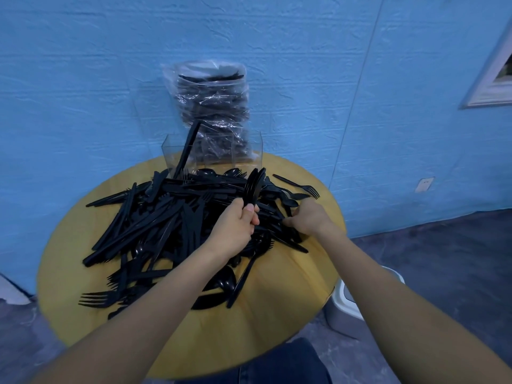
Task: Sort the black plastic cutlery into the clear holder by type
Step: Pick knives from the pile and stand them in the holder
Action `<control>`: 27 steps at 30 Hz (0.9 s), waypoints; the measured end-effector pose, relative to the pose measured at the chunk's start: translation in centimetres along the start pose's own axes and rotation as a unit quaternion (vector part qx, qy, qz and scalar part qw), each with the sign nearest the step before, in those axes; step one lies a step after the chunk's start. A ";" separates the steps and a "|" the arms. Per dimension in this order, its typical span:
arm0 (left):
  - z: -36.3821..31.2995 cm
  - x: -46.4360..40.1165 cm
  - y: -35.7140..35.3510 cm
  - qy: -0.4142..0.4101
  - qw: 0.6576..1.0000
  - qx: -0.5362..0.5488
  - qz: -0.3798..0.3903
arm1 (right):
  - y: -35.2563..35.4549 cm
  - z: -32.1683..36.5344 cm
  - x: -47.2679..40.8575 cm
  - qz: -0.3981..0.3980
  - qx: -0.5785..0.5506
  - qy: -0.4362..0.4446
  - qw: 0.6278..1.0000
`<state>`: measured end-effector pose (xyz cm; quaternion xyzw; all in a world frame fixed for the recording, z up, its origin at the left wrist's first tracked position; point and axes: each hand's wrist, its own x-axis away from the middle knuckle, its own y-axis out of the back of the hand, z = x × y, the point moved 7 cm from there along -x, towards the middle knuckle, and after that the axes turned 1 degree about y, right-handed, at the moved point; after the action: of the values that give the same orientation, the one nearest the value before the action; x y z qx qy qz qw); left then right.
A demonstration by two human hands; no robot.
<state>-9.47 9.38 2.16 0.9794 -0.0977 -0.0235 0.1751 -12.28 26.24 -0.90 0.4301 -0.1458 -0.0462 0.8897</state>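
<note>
Black plastic cutlery [177,217] lies in a loose heap across the middle of a round yellow desk [277,328], seen from your head camera looking down. Knives, forks and spoons are mixed and cross one another; one fork [300,186] lies apart at the far right of the heap, and another fork [95,298] sticks out at the near left edge.

Your left hand [235,225] is raised over the centre of the heap, its fingers and thumb curled round the handles of a small bunch of spoons [253,187] that stand upright, bowls up and nested together. Your right hand [309,218] is low on the right side of the heap, fingers curled down among the pieces; you cannot tell from this view whether it grips one.

At the far edge of the desk stands the clear holder [221,153], with upright dividing walls. One knife [187,148] leans in its left compartment, its handle poking above the rim. Behind the holder, against a blue wall [83,79], a clear bag [213,106] packed with more black cutlery stands upright.

On the floor to the right of the desk is a pale grey bin [349,300], partly hidden by your right forearm.
</note>
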 end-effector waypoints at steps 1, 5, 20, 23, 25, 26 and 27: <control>0.0 0.1 0.0 0.001 1.000 -0.001 -0.001 | -0.2 0.1 0.0 0.006 -0.001 0.001 1.000; 0.1 0.2 0.4 0.001 1.000 -0.009 -0.006 | -0.4 0.6 0.2 0.020 0.001 -0.004 1.000; 0.9 -0.2 2.1 0.011 1.000 -0.004 -0.024 | -0.2 1.3 0.9 0.015 0.051 0.011 0.999; 1.0 -0.3 2.3 0.012 1.000 0.002 -0.028 | 0.1 1.6 1.1 0.017 0.029 0.021 0.999; 1.0 -0.3 2.4 0.009 0.999 0.006 -0.030 | 0.5 1.9 1.4 0.003 0.005 0.035 0.999; 1.0 -0.3 2.5 0.007 0.999 0.009 -0.030 | 0.9 2.1 1.7 -0.008 0.002 0.043 0.999; 1.0 -0.3 2.6 0.006 0.999 0.012 -0.030 | 1.2 2.4 1.9 -0.023 0.004 0.054 0.998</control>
<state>-10.31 6.72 2.13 0.9841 -0.0672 -0.0216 0.1629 -11.27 24.80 1.89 0.4386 -0.0881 -0.0433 0.8933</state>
